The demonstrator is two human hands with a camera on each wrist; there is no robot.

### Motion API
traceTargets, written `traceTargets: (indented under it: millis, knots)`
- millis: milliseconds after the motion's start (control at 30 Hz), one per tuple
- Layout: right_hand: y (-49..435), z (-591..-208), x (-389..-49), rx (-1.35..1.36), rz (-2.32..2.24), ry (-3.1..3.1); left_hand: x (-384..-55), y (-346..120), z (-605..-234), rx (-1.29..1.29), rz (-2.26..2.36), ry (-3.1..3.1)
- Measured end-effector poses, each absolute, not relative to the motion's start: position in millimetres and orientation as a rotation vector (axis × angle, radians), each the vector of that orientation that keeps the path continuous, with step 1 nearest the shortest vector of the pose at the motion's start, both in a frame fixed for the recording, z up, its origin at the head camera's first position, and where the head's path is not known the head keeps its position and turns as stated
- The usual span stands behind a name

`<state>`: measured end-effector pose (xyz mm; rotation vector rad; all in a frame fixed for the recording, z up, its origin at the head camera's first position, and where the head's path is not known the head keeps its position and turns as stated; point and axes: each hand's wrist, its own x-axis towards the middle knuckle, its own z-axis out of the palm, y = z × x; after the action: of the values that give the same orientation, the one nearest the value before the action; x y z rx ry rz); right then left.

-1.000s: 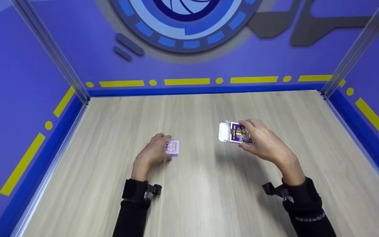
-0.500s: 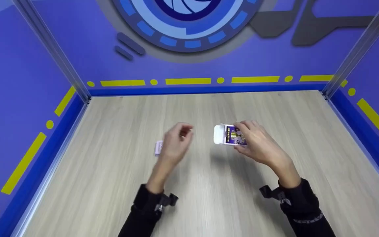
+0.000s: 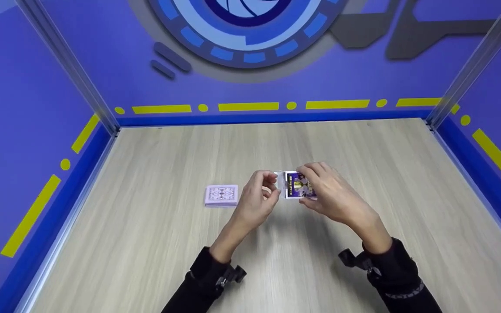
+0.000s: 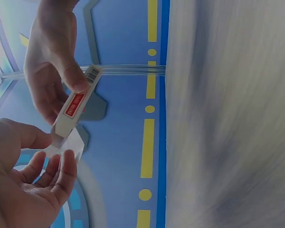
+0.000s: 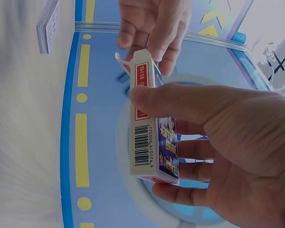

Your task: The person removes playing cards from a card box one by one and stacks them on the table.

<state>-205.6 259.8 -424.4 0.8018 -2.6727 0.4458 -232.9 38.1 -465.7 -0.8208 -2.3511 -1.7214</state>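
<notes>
My right hand [image 3: 335, 191] grips a playing-card box [image 5: 142, 128], thumb along its white barcode side and fingers on the far side. The box's purple printed face [image 3: 299, 185] shows in the head view, held above the table. Its open end points left, with a pale flap [image 4: 75, 145] sticking out. Right at that flap is my left hand [image 3: 257, 198], its fingers loosely bent and the fingertips at the edges of the box mouth. A deck of cards [image 3: 221, 194] with a pale purple patterned back lies on the table, just left of my left hand.
The light wood table [image 3: 163, 256] is enclosed by blue panels [image 3: 259, 95] at the back and both sides, joined by metal corner posts [image 3: 459, 74]. Black straps [image 3: 396, 265] with small cameras sit on both wrists.
My left hand has let go of the deck, leaving it on the table, and moved right to the box flap. My right hand has brought the box slightly left and nearer.
</notes>
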Motion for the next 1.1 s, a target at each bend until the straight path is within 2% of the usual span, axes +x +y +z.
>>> traceTargets:
  millis: [567, 967, 1100]
  knots:
    - [252, -424, -202, 0.915, 0.426, -2.598, -235, 38, -466, -0.749, -1.758, -2.357]
    - [261, -423, -206, 0.846, 0.449, -2.639, -238, 27, -458, -0.78, -1.807, -2.346]
    - [264, -424, -207, 0.83, 0.455, -2.638, -239, 23, -455, -0.795, -1.694, -2.379]
